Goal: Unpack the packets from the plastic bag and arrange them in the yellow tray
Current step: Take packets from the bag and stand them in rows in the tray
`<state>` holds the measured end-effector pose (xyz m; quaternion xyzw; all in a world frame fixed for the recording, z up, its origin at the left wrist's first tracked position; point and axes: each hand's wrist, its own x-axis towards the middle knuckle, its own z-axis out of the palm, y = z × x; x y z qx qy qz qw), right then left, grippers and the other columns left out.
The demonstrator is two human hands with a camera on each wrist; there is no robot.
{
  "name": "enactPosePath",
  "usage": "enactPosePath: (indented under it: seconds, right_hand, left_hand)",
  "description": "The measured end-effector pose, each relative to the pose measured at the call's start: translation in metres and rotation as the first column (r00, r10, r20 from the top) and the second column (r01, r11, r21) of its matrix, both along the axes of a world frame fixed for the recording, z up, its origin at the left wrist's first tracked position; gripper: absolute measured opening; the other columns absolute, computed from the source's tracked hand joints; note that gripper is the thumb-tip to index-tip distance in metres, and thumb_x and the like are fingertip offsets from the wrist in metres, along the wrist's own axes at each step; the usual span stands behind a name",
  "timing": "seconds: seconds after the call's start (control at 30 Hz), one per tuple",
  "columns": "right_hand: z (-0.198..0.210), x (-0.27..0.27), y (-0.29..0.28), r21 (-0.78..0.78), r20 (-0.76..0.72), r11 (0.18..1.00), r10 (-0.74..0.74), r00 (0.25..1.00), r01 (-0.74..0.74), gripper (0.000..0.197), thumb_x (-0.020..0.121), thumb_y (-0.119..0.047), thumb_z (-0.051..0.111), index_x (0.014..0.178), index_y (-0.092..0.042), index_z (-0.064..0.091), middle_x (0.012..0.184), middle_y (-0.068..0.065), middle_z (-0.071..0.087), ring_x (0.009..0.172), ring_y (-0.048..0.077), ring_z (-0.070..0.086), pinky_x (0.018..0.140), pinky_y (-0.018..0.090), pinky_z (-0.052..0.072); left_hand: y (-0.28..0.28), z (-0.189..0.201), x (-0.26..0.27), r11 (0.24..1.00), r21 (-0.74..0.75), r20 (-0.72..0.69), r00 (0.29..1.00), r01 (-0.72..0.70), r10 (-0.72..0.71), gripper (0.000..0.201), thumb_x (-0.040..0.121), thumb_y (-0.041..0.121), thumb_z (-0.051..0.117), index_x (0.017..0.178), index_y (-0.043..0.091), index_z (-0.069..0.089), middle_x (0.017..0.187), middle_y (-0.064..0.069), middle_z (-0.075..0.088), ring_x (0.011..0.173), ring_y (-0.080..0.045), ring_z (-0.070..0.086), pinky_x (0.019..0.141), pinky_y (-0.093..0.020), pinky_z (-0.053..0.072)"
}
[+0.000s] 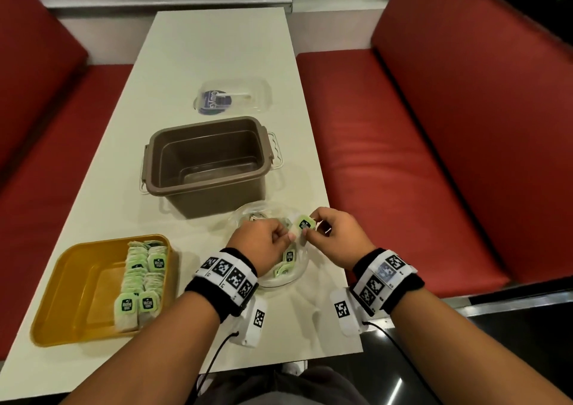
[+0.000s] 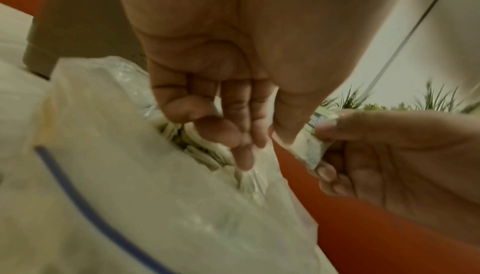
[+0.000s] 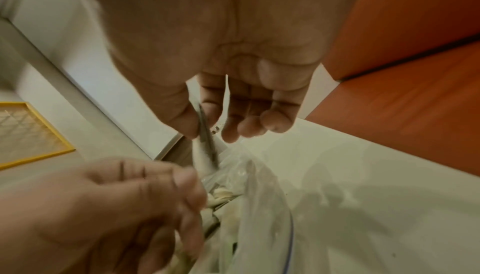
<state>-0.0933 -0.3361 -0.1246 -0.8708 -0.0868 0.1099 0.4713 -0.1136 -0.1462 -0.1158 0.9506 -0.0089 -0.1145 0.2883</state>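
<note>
A: Yellow tray point(image 1: 66, 283) status?

B: Two rows of packets fill its right side; the left side is bare. Plastic bag point(image 1: 279, 215) holds more.

A: Hands?

B: Right hand point(image 1: 336, 235) pinches one packet point(image 1: 304, 224) above the bag. Left hand point(image 1: 260, 243): fingers curled at that packet's lower edge; contact cannot be confirmed.

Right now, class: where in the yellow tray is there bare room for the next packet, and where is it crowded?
The yellow tray is bare across its left part, between its left rim and the packet rows. Its right side is crowded with two rows against the right rim.

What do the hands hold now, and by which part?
Right hand pinches a green packet by its edge; the left hand's hold cannot be told.
</note>
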Motion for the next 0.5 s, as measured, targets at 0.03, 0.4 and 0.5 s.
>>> enactPosePath:
  seconds: [0.03, 0.4, 0.5]
  right_hand:
    - [0.0, 0.0, -0.001, 0.032, -0.016, 0.999, -0.011, 1.0, 0.012, 0.012, 0.081, -0.025, 0.069, 0.078, -0.015, 0.064, 0.067, 0.007, 0.065, 0.053, 0.01, 0.049, 0.056, 0.027, 0.043]
    - [-0.006, -0.004, 0.005, 0.051, -0.084, 0.997, -0.047, 0.995, 0.051, 0.028, 0.068, -0.033, 0.057, 0.066, -0.012, 0.039, 0.075, 0.025, 0.064, 0.073, 0.034, 0.067, 0.066, 0.052, 0.055]
    - [-0.001, -0.004, 0.008, 0.067, -0.062, 0.996, -0.048, 0.997, 0.052, 0.024, 0.077, -0.017, 0.056, 0.065, -0.01, 0.037, 0.068, 0.025, 0.058, 0.062, 0.025, 0.065, 0.061, 0.047, 0.055]
  left_hand:
    - [-0.003, -0.001, 0.001, 0.992, 0.123, -0.052, 0.999, 0.02, -0.014, 0.027, 0.088, 0.048, 0.059, 0.079, 0.024, 0.066, 0.075, 0.006, 0.067, 0.075, -0.014, 0.063, 0.073, -0.028, 0.052]
    - [-0.019, 0.002, 0.004, 0.936, 0.33, -0.171, 0.983, 0.122, -0.068, 0.017, 0.083, 0.036, 0.064, 0.088, 0.021, 0.07, 0.091, -0.001, 0.068, 0.087, -0.022, 0.064, 0.078, -0.032, 0.054]
    - [-0.008, 0.014, 0.005, 0.953, 0.275, -0.112, 0.988, 0.129, -0.102, 0.01, 0.08, 0.029, 0.064, 0.079, 0.019, 0.065, 0.084, 0.0, 0.067, 0.083, -0.021, 0.062, 0.075, -0.029, 0.051]
